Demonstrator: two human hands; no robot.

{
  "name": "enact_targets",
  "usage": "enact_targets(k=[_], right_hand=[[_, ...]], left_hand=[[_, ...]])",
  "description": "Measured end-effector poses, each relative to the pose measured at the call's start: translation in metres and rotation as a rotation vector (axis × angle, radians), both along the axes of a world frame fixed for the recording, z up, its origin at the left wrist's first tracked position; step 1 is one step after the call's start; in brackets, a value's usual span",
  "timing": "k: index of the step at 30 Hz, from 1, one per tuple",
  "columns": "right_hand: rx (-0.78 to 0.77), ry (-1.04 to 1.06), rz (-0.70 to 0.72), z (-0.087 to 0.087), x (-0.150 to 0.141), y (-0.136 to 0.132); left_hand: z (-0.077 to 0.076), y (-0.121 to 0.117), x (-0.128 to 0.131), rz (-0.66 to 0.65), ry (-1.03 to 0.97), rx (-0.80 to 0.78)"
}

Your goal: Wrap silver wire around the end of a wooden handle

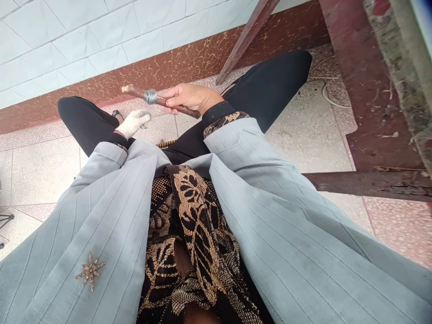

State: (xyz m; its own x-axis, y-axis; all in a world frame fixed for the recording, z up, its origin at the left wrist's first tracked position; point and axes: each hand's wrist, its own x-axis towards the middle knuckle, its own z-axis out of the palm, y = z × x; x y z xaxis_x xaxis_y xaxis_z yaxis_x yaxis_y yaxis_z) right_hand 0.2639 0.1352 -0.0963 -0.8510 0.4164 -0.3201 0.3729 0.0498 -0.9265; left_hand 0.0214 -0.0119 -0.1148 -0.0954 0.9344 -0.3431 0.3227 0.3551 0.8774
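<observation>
My right hand (187,98), bare, is closed around a brown wooden stick (137,92). The stick slants across in front of me, its pale cut end pointing left and its other end passing under my wrist. Silvery wire (150,96) is wound in a thick coil round the stick, just left of my fingertips. My left hand (134,123) wears a white knitted glove and is below the coil, apart from the stick. Its fingers are curled in with the thumb against them. Whatever may be between them is too small to make out.
My black-trousered knees (83,121) are spread to both sides. Ahead is a tiled wall (111,36) with a brown marbled base strip (189,56). A worn wooden frame (371,135) stands at the right, near a pale cable (329,96) on the tiled floor (43,166).
</observation>
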Motion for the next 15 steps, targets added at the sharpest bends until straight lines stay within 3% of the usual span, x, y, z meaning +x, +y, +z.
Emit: enact_targets(k=[4, 7, 10, 15], right_hand=[[0.07, -0.038, -0.321, -0.005, -0.016, -0.011], [0.131, -0.183, -0.386, -0.011, -0.023, -0.009], [0.263, -0.374, -0.343, -0.015, -0.025, -0.003], [0.34, -0.645, -0.07, -0.016, -0.023, -0.004]], left_hand=[[-0.006, 0.001, 0.003, -0.139, -0.029, -0.008], [-0.009, 0.001, 0.004, -0.206, -0.028, -0.013], [-0.009, -0.001, 0.005, -0.225, 0.02, -0.011], [-0.011, 0.002, 0.002, -0.141, 0.137, 0.029]])
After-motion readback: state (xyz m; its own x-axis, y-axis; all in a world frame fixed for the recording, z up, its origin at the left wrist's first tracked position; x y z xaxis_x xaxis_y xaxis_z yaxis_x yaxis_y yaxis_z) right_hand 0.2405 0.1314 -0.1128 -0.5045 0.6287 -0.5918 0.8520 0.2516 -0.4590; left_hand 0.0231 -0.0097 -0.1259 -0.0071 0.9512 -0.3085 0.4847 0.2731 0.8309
